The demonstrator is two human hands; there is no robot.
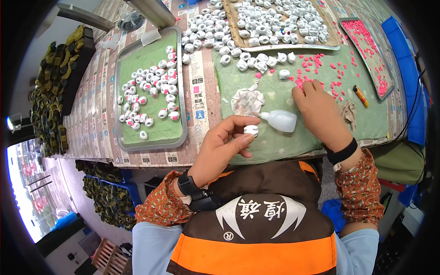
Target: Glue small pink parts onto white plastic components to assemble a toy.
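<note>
My left hand pinches a small white rounded plastic piece between thumb and fingers, above the green cloth. My right hand reaches down at a scatter of small pink pieces, its thumb and fingers apart. Its fingertips are partly hidden, and no held piece shows. Between the hands lies a translucent squeeze bottle on its side, its nozzle pointing at a crumpled, stained white cloth. One loose white piece sits just beyond my right hand.
At left, a green-lined metal tray holds several white pieces, many with pink parts. A heap of white pieces surrounds and fills a tray at the back. A pink-piece tray, an orange-and-black tube and a beige rag lie at right.
</note>
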